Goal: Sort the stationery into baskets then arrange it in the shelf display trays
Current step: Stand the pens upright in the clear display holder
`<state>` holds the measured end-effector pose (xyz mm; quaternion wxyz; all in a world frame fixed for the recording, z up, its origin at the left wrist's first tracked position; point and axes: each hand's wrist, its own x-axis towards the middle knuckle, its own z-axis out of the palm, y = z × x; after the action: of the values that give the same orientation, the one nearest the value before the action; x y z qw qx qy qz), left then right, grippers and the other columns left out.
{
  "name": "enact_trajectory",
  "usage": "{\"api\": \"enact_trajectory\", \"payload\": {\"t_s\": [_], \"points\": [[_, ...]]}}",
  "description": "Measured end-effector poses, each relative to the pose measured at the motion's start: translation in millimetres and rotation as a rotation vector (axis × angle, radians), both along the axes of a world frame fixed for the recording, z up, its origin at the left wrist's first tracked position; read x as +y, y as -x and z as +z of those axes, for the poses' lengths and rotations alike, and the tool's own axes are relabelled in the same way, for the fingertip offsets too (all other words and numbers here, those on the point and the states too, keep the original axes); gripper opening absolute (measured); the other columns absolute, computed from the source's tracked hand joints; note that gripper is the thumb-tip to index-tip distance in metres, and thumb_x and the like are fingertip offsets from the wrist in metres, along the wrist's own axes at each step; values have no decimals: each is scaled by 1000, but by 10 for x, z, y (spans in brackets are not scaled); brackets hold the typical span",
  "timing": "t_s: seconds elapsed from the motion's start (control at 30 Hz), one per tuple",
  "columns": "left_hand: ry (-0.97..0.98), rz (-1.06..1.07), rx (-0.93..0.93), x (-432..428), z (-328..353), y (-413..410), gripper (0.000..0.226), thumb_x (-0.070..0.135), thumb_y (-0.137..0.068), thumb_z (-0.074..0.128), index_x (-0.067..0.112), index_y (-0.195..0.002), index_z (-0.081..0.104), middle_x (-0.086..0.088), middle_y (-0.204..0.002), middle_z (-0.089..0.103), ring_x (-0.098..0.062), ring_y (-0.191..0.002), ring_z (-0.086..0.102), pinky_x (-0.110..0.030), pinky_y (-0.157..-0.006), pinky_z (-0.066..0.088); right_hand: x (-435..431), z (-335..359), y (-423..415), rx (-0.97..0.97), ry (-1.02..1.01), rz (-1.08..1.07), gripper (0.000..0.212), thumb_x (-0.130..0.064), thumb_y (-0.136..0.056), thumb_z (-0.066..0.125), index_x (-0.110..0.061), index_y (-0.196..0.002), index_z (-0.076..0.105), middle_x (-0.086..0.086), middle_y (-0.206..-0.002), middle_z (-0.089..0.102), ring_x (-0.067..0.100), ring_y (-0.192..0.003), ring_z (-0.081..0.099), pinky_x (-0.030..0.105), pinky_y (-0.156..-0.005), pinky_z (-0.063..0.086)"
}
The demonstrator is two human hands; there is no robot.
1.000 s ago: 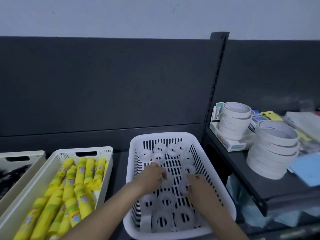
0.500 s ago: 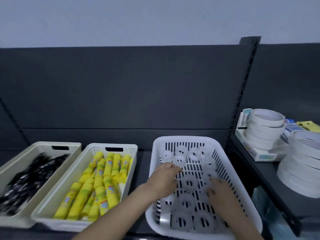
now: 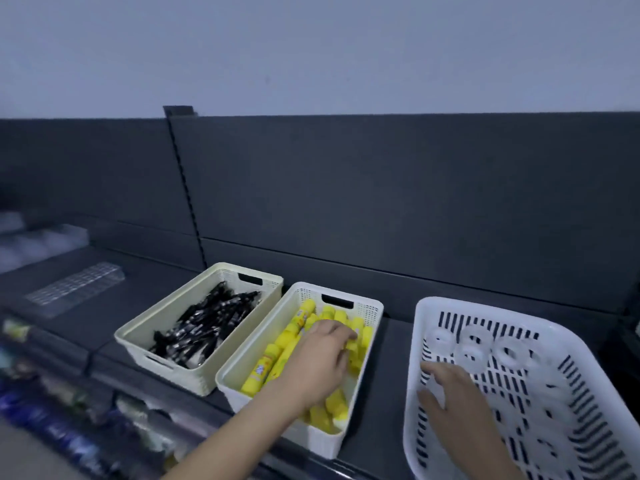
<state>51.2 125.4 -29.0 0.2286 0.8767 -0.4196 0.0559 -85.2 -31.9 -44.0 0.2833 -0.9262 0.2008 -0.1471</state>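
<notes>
Three baskets stand in a row on the dark shelf. A cream basket [image 3: 221, 278] on the left holds several black pens [image 3: 207, 323]. The middle white basket [image 3: 367, 313] holds several yellow glue sticks [image 3: 273, 362]; my left hand [image 3: 318, 362] reaches into it with fingers bent down over the sticks. A white slotted basket [image 3: 415, 327] on the right holds several clear tape rolls [image 3: 471, 348]. My right hand [image 3: 453, 400] lies inside it near its left wall, fingers spread and relaxed.
A clear plastic display tray [image 3: 76, 289] lies on the shelf at the far left. The dark back panel [image 3: 381, 202] rises behind the baskets, with a slotted upright [image 3: 183, 188]. Blurred goods fill the lower shelves at bottom left.
The view has swung left. My left hand has left the slotted tape basket and now reaches into the glue stick basket. My right hand stays in the tape basket.
</notes>
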Motion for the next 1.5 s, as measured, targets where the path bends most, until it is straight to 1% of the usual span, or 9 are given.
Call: {"api": "enact_trajectory", "payload": {"t_s": [0.5,0.63,0.77,0.93,1.03,1.13,1.23,1.37,1.5], "points": [[55,285,60,2032,-90,-991,33,15,-94,45,18,-126,52,3,-129,51,-14,-124,42,-19,-103,29,1450,-54,-1034,-90,39,145,31,-30,-78,55,-16,-102,69,2,-95,64,14,-92,62,22,-79,42],[-51,165,99,2532,-162,-1347,38,38,-95,43,23,-130,50,8,-129,50,-8,-120,44,-18,-98,35,2085,-161,-1315,-55,181,68,18,-34,-59,59,-25,-70,70,-5,-63,62,9,-52,64,16,-50,41],[-178,41,200,2732,-206,-1594,63,73,-74,40,32,-118,59,14,-117,55,0,-97,49,-15,-78,43,2532,-122,-1476,90,323,-46,25,-39,-45,64,-26,-65,71,-2,-58,60,11,-48,62,18,-38,43],[-221,68,235,2788,-201,-1692,39,64,-81,52,26,-78,58,12,-80,50,-5,-73,50,-17,-62,40,2777,-56,-1609,67,345,-106,28,-28,-51,64,-19,-76,71,-2,-70,62,15,-58,65,22,-49,51],[-220,73,260,2768,-129,-1741,43,60,-86,48,24,-63,45,10,-68,46,-5,-62,45,-19,-53,36,2862,52,-1762,17,192,-141,36,-22,-75,51,-13,-106,67,5,-101,61,22,-92,65,27,-80,51],[-174,114,101,2732,-54,-1866,29,46,-95,38,24,-95,58,6,-105,54,-10,-96,52,-23,-80,47,2908,47,-1993,143,150,-107,42,-24,-97,36,-14,-137,37,6,-138,37,18,-126,43,22,-102,32],[-190,250,16,2736,-55,-2133,47,34,-98,39,16,-140,31,-2,-139,38,-16,-125,40,-22,-91,42,2963,-12,-2233,278,133,-158,56,-25,-98,38,-11,-145,11,15,-150,15,24,-135,34,24,-105,30],[-298,314,298,2707,-118,-2383,18,11,-95,39,7,-109,48,-15,-112,61,-27,-93,61,-31,-65,42,2755,-115,-2431,231,-32,-294,66,-16,-93,47,1,-144,9,22,-143,30,29,-129,41,26,-99,35],[-324,303,282,2731,-110,-2467,14,2,-92,36,7,-91,49,-17,-102,63,-31,-99,62,-37,-75,48,2736,-170,-2625,264,-120,-258,72,-13,-89,48,-11,-149,7,20,-134,46,27,-121,51,28,-96,40]]}}
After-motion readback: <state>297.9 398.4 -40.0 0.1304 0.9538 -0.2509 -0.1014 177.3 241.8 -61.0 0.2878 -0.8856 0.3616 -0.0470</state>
